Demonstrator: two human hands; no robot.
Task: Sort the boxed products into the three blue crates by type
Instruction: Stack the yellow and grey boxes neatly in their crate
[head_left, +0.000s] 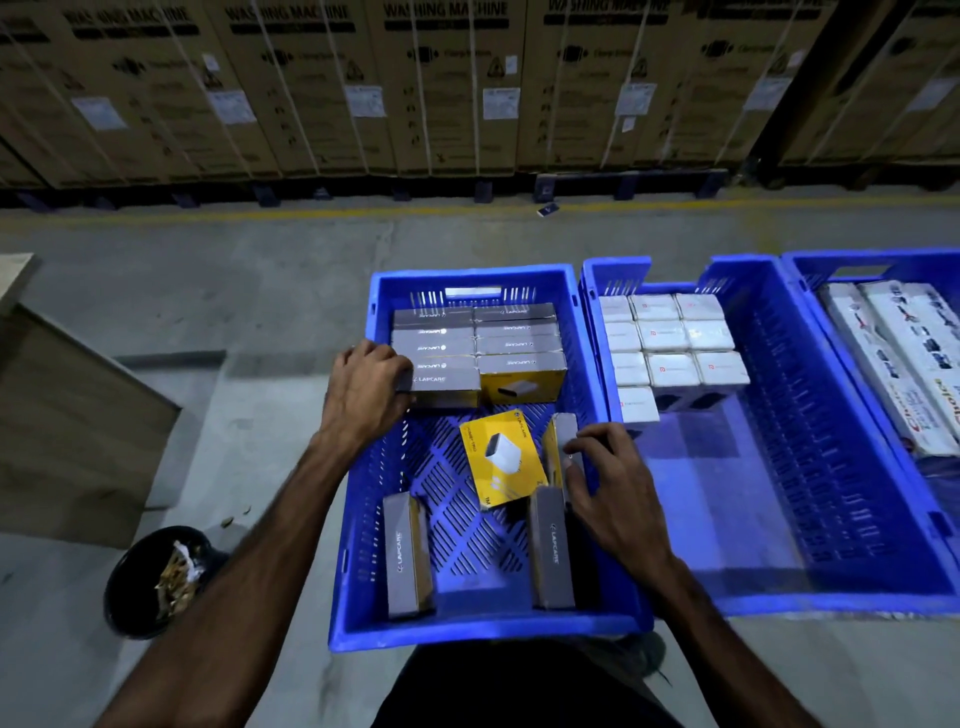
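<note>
Three blue crates stand on the floor. The left crate (358, 519) holds grey and yellow Lapcare boxes, stacked in rows at its far end. My left hand (363, 389) grips the front grey box (449, 387) of that stack. My right hand (608, 483) holds an upright grey and yellow box (560, 441) near the crate's right wall. A yellow box (501, 460) lies flat in the middle, and two grey boxes (408, 553) (550, 551) stand at the near end. The middle crate (810, 519) holds several white boxes (670, 338). The right crate (883, 260) holds long white boxes (893, 364).
A black bin (156, 582) with scraps stands on the concrete floor at the left. A brown carton (67, 415) lies beyond it. Strapped washing machine cartons (441, 88) on pallets line the back, behind a yellow floor line.
</note>
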